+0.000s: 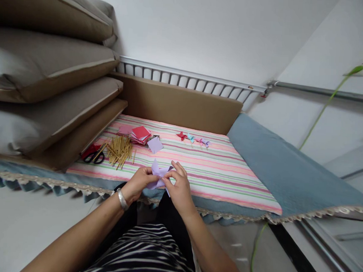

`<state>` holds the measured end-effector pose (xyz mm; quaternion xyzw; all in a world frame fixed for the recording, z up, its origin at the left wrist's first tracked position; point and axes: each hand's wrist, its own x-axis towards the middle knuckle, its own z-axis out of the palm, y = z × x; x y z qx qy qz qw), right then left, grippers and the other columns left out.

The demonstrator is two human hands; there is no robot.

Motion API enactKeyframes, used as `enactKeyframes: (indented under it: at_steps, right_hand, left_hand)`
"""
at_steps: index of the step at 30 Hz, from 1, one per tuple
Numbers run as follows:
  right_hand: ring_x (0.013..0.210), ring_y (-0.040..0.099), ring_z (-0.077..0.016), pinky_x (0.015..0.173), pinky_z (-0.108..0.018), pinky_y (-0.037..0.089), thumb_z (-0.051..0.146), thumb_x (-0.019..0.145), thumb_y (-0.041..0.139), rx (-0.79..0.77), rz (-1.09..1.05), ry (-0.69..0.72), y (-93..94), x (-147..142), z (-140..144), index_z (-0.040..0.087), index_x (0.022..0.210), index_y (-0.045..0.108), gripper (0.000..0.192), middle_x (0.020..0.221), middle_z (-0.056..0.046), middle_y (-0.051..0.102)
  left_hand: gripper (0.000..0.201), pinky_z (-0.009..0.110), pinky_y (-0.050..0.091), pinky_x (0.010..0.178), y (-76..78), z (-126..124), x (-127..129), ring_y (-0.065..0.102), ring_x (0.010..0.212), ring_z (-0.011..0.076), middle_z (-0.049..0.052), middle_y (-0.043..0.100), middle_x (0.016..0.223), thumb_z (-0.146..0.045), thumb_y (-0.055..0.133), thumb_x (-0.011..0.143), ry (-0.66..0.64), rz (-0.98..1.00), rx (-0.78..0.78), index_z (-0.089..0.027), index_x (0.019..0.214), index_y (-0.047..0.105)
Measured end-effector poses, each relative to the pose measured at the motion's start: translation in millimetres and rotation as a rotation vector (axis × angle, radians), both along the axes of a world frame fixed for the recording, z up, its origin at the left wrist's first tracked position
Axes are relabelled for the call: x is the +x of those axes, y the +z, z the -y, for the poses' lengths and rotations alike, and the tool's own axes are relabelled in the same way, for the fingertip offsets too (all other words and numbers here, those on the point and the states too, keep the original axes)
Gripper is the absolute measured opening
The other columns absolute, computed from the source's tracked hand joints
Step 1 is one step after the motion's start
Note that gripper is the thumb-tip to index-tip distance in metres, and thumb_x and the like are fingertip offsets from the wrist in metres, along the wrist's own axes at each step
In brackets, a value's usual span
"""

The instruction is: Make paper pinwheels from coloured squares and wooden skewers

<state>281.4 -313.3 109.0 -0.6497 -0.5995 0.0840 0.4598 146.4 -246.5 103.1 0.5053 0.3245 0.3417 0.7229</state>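
Both hands meet over the near edge of a striped cloth (216,173). My left hand (139,183) and my right hand (179,188) pinch a folded piece of lilac paper (159,172) between their fingers, its flaps sticking up. A silver bangle sits on my left wrist. Farther back lie a loose lilac square (155,144), a stack of red and pink paper squares (139,134), a heap of thin wooden sticks (120,150) and black-handled scissors (94,156).
Three small finished paper pinwheels (193,139), red, blue and lilac, lie in a row at the back of the cloth. Stacked brown cushions (51,86) fill the left. A blue sheet (276,164) covers the right; a green cable (323,110) hangs on the wall.
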Motion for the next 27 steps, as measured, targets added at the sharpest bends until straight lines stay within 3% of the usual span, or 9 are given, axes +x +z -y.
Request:
enactKeyframes:
  at_steps: [8,12,16,20,24,27]
  right_hand:
    - [0.128,0.035,-0.0261,0.103,-0.045,0.029,0.017,0.071,0.061,-0.013,0.072,-0.032,-2.5,-4,2,0.02,0.074,0.064,0.005,0.129,-0.011,0.051]
    - [0.124,0.039,-0.025,0.104,-0.042,0.029,0.016,0.065,0.065,-0.008,0.125,0.01,14.5,1,3,0.02,0.113,0.056,0.049,0.13,-0.011,0.049]
    - [0.09,0.058,-0.0178,0.082,-0.03,0.043,0.009,0.064,0.059,-0.263,0.082,0.275,29.5,10,-6,0.025,0.121,0.052,0.06,0.095,-0.002,0.064]
    - [0.065,0.052,-0.0105,0.06,-0.021,0.039,0.005,0.062,0.054,-0.365,-0.039,0.398,23.5,16,-19,0.024,0.115,0.055,0.057,0.07,0.005,0.056]
    - [0.056,0.046,-0.0087,0.054,-0.02,0.034,0.009,0.063,0.055,-0.379,-0.27,0.444,15.1,16,-27,0.02,0.116,0.051,0.055,0.061,0.008,0.049]
    - [0.053,0.045,-0.009,0.052,-0.021,0.034,0.015,0.062,0.059,-0.366,-0.461,0.396,14.6,16,-30,0.018,0.118,0.047,0.057,0.058,0.009,0.047]
  left_hand:
    - [0.019,0.023,0.039,0.062,6.9,5,-3,0.054,0.059,0.0112,0.0,0.064,0.065,-0.023,0.071,0.055,0.021,-0.043,0.084,-0.013,0.071,0.069]
    - [0.014,0.022,0.032,0.051,4.9,1,-6,0.043,0.047,0.008,-0.004,0.056,0.054,-0.021,0.065,0.056,-0.06,-0.179,0.146,-0.012,0.066,0.065]
    - [0.008,0.022,0.021,0.046,3.4,-3,-6,0.031,0.043,0.0059,-0.007,0.044,0.047,-0.02,0.059,0.056,-0.181,-0.297,0.247,-0.013,0.057,0.056]
    - [0.009,0.022,0.019,0.046,1.9,-7,-3,0.029,0.044,0.006,-0.007,0.042,0.047,-0.02,0.057,0.057,-0.225,-0.321,0.294,-0.015,0.054,0.05]
    - [0.012,0.022,0.026,0.048,6.2,-11,-5,0.038,0.046,0.0074,-0.006,0.047,0.051,-0.019,0.063,0.055,-0.134,-0.29,0.298,-0.015,0.058,0.052]
    - [0.032,0.024,0.038,0.059,12.2,-9,-12,0.054,0.059,0.0122,-0.002,0.059,0.065,-0.024,0.071,0.058,0.017,-0.165,0.202,-0.015,0.086,0.059]
